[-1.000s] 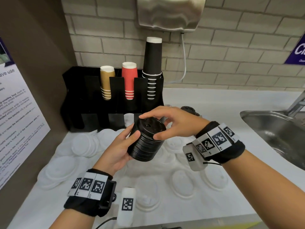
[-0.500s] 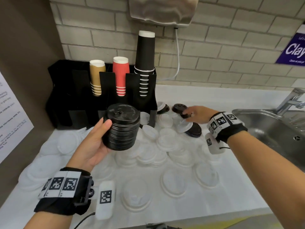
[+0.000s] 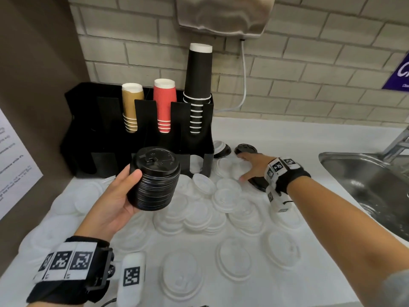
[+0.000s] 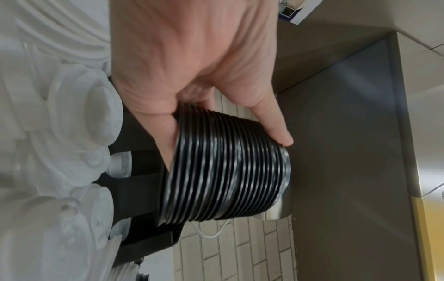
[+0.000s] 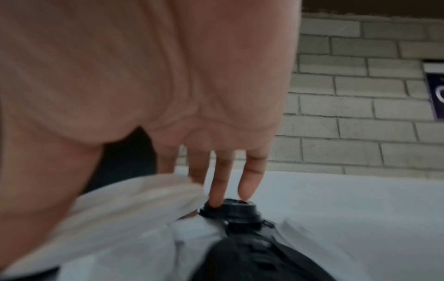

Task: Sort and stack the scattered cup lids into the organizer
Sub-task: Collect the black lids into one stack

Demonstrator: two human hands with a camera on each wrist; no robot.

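Note:
My left hand (image 3: 115,196) grips a tall stack of black lids (image 3: 155,180) in the air, just in front of the black organizer (image 3: 79,120); the left wrist view shows the thumb and fingers curled round the stack of black lids (image 4: 223,171). My right hand (image 3: 250,165) reaches out flat over the counter, fingers straight, fingertips (image 5: 216,197) touching a loose black lid (image 3: 245,149) (image 5: 238,209). A second black lid (image 3: 257,183) lies under its palm. Another black lid with a white one on it (image 3: 222,149) sits beside the organizer. Many white lids (image 3: 199,213) cover the counter.
The organizer holds stacks of tan cups (image 3: 132,107), red cups (image 3: 164,105) and black cups (image 3: 198,85). A steel sink (image 3: 363,185) lies to the right, a brick wall (image 3: 309,69) behind, a brown side wall with a notice (image 3: 13,165) on the left.
My right hand left the top of the black stack and moved right and back to the loose black lids. The left hand now holds the stack alone, a little farther left.

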